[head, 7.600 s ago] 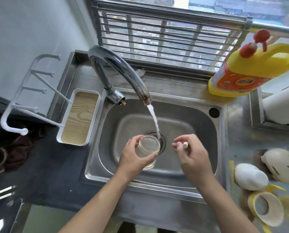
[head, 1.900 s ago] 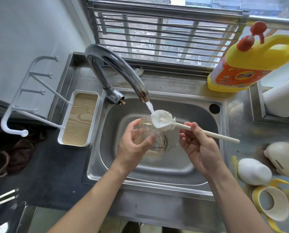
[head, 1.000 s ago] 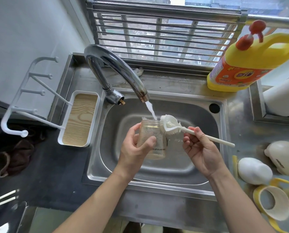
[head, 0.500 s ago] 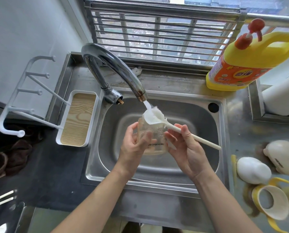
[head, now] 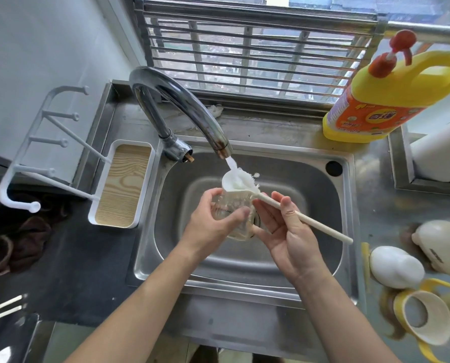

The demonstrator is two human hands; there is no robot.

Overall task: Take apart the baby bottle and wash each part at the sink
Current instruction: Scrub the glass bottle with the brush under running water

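So the left hand (head: 212, 227) stayed wrapped round the bottle (head: 240, 231) over the sink (head: 318, 179) middle. The right hand (head: 288, 234), pinching the brush (head: 320, 226), had shifted closer, bristles atop its mouth under the tap (head: 187, 106).

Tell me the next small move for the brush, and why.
Probably push the brush head down into the bottle and twist. The left hand grips the clear bottle mouth-up over the sink; the right hand pinches the handle, and the head sits at the mouth under the running water.
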